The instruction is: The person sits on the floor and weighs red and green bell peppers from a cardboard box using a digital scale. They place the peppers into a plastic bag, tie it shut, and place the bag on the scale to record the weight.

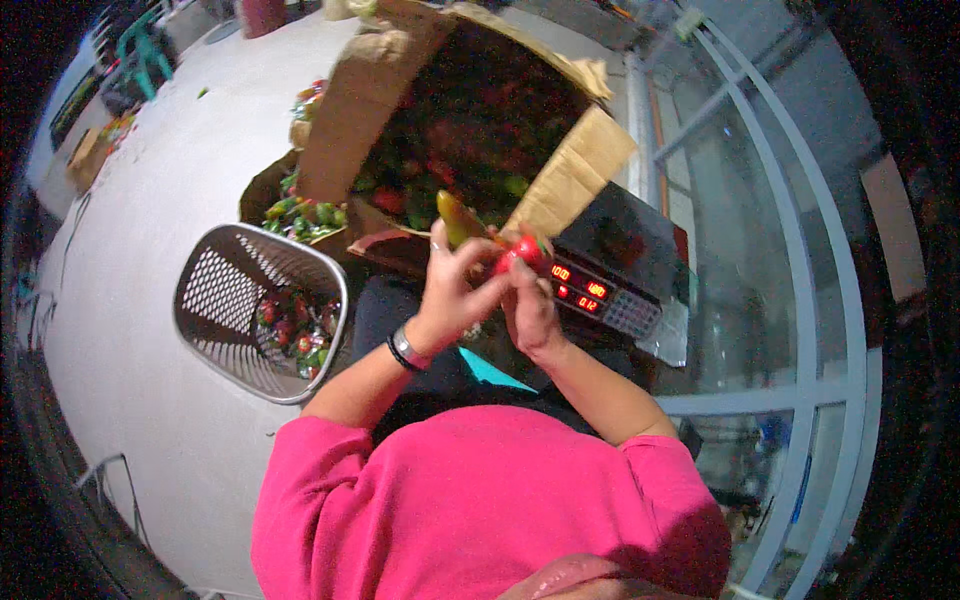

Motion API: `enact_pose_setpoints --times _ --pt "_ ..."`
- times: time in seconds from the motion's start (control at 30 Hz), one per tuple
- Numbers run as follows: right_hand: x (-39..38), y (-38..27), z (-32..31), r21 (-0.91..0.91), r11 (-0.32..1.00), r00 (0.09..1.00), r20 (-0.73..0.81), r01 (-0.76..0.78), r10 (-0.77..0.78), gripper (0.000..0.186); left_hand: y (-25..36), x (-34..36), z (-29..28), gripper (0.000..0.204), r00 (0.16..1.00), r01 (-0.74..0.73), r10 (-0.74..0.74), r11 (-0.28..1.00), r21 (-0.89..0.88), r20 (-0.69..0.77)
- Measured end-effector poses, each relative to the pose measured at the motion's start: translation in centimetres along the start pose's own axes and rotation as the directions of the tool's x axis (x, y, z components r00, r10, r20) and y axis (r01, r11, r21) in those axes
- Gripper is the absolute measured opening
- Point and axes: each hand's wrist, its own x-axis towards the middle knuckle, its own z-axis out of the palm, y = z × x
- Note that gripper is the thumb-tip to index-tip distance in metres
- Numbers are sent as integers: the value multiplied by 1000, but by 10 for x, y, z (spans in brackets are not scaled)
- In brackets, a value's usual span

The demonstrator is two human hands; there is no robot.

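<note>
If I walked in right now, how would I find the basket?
Look for the big cardboard box in front of the person. From its lower left, go down a little to the basket on the pale floor. Unlike the plain brown box, it's grey, with rows of holes in its side and red, dark and green things inside.
</note>
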Motion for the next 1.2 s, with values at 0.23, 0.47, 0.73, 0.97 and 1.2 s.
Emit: enact_pose_setpoints --times 0.23,0.47,0.73,0.97,1.2 --pt "-52 -17 -122 391 904 804 -474 -172 359 25 6 -15 105 33 896 93 36 959 -266 444" --pt "27 -37 -249 -264 959 821 -567 -100 -71 21 -63 40 201 51 656 470 -318 882 -40 685" --pt "144 -30 -316 -607 740 942 -315 -290 111 26 -77 80 244 43 899 69 -192 950 305 395" --pt "164 2 -332 -354 762 833 -344 -542 433 23 -88 81 252 36 825 65 -308 885 461 474" --pt "156 14 -329 188 872 815 -310 -452 490 25 -79 80 241 36 853 141 -287 931 337 435"
